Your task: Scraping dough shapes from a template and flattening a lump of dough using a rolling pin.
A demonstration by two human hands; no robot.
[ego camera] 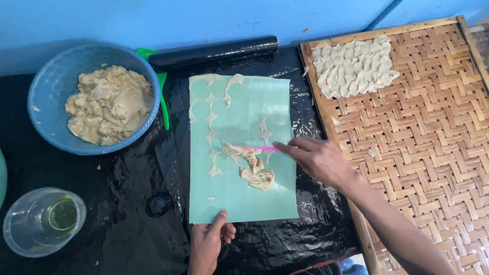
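Observation:
A pale green mat (254, 107) lies on black plastic sheeting, with thin leftover dough scraps (211, 133) along its left side and a gathered lump of scraps (257, 175) near the middle. My right hand (318, 160) holds a pink flat stick (252, 148) whose tip rests on the scraps. My left hand (209, 242) pins the mat's near edge, thumb on top of the mat.
A blue basket-bowl of dough (48, 89) sits at the left beside a green tool (164, 104) and a black roller (214, 51). A clear bowl of liquid (23, 229) is front left. A woven bamboo tray (433, 153) at right holds cut dough pieces (353, 66).

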